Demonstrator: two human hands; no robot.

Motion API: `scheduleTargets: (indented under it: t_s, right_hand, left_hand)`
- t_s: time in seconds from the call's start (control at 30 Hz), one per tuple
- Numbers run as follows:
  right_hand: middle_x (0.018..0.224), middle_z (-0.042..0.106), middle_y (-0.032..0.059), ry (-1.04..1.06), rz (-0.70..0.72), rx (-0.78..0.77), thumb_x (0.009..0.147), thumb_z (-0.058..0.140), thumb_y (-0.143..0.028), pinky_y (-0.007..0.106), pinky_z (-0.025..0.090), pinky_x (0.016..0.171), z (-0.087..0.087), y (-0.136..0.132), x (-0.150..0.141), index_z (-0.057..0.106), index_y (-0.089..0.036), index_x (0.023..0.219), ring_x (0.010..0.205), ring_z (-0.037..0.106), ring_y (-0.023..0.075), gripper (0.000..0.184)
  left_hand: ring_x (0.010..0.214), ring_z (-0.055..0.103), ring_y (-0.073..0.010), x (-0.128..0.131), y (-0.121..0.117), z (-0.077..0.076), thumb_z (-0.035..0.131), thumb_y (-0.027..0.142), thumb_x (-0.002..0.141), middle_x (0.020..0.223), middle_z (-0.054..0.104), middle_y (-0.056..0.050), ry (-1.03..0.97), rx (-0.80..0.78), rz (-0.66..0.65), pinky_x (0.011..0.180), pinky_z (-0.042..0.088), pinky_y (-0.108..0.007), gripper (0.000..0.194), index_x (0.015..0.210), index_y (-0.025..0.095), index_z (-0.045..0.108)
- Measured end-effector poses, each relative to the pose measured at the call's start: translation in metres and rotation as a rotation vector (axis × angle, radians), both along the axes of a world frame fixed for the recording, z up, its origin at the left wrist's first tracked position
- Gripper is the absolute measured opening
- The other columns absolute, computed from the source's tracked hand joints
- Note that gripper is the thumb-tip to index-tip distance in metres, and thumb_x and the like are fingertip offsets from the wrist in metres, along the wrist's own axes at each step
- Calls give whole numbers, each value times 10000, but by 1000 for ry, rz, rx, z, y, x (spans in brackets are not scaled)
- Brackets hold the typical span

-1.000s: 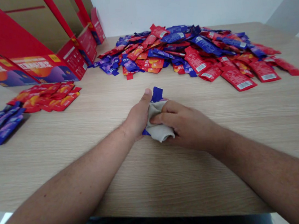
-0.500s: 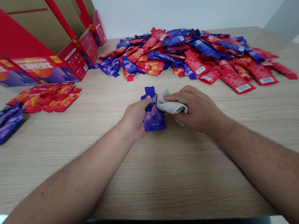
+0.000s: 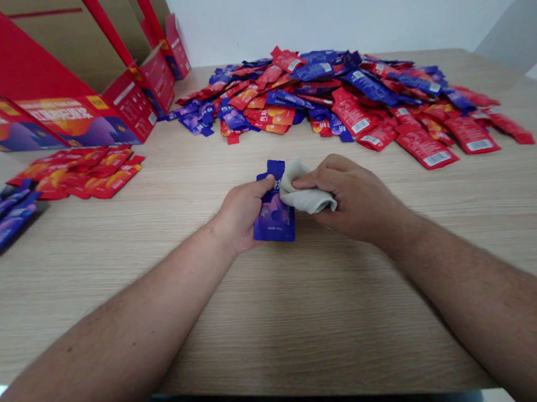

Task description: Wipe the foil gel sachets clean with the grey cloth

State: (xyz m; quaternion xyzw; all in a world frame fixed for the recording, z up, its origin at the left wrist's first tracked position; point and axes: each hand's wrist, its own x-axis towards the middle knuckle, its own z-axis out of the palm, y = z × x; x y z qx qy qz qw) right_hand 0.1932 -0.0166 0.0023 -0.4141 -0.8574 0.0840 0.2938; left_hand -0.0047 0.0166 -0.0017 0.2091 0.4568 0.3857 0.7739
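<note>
A purple foil sachet (image 3: 274,213) lies tilted at mid-table, its lower end resting near the wood. My left hand (image 3: 243,216) pinches it along its left side, thumb over the top edge. My right hand (image 3: 353,197) is shut on a folded grey-beige cloth (image 3: 303,188), pressing the cloth against the sachet's upper right face. Part of the sachet's print is hidden under the thumb and cloth.
A large heap of red and purple sachets (image 3: 333,92) covers the far table. Sorted red sachets (image 3: 82,173) and purple sachets (image 3: 2,224) lie at left. Red display boxes (image 3: 62,115) stand along the back left of the wooden table (image 3: 313,326).
The sachet has swung slightly, its lower end now leaning left. The cloth has moved from covering it to its upper right side, and both hands have shifted apart. The sachet's face now shows.
</note>
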Motion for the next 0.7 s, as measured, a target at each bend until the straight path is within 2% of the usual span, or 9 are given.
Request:
scheduleTargets:
  t_s: [0.07, 0.13, 0.2, 0.27, 0.3, 0.47, 0.53, 0.63, 0.7]
  right_hand:
    - [1034, 680, 88, -16, 141, -72, 828, 759, -227, 359, 540, 789, 0, -2, -2, 764, -217, 1194, 912, 657, 239, 366]
    - [1063, 681, 88, -30, 196, -105, 832, 764, -234, 349, 542, 794, 0, -4, -3, 762, -221, 1213, 920, 662, 231, 381]
    - [1059, 679, 92, -26, 102, -68, 830, 761, -233, 357, 537, 787, 0, -5, -3, 758, -225, 1232, 907, 650, 236, 402]
    - [1022, 677, 91, -10, -9, -17, 813, 758, -213, 370, 532, 783, 0, -4, -3, 759, -228, 1227, 891, 635, 246, 414]
    - [1008, 677, 88, -8, -22, -12, 805, 760, -206, 372, 530, 783, 0, -4, -4, 760, -230, 1217, 889, 632, 249, 413]
    - [1070, 680, 63, -22, 214, -157, 823, 779, -254, 340, 542, 789, 0, -9, -8, 760, -261, 1203, 918, 664, 224, 380]
    - [1066, 678, 79, -11, 175, -129, 829, 762, -243, 353, 543, 793, 0, -8, -7, 759, -239, 1220, 912, 661, 231, 391]
    - [1023, 681, 94, 1, 32, -41, 809, 747, -211, 375, 535, 788, 0, -5, -4, 759, -213, 1216, 890, 636, 247, 407]
    - [1030, 684, 86, -2, 68, -70, 813, 757, -226, 363, 533, 782, 1, -6, -6, 758, -224, 1202, 889, 636, 240, 389]
  left_hand:
    - [549, 675, -190, 0, -1, 2, 514, 261, 1031, 687, 732, -89, -3, -32, -48, 557, 576, -301, 284, 916, 118, 731]
    - [583, 703, -214, -1, -1, 4, 493, 287, 1039, 729, 755, -108, -27, -48, -91, 570, 588, -321, 317, 997, 106, 750]
    - [572, 697, -200, -1, 0, 5, 498, 267, 1037, 728, 755, -105, -33, -47, -71, 570, 582, -302, 304, 1053, 94, 748]
    - [529, 666, -171, -1, 1, 5, 514, 231, 1029, 686, 734, -87, -15, -42, -11, 546, 560, -269, 262, 1039, 92, 736]
    - [519, 658, -167, -1, 1, 5, 519, 226, 1025, 672, 726, -82, -6, -46, 2, 535, 554, -264, 251, 1025, 95, 733]
    - [607, 720, -228, -3, -1, 6, 498, 302, 1032, 756, 763, -123, -32, -46, -131, 571, 603, -335, 329, 1029, 95, 754]
    - [583, 706, -214, -2, -1, 7, 484, 283, 1038, 736, 758, -115, -30, -37, -106, 581, 605, -326, 332, 1029, 90, 754]
    - [526, 666, -182, -1, 0, 7, 482, 229, 1037, 673, 732, -88, -16, -32, -17, 552, 571, -284, 306, 1054, 81, 750]
    - [539, 675, -196, -1, 0, 8, 494, 242, 1032, 682, 738, -98, -7, -44, -34, 548, 567, -297, 312, 1071, 72, 752]
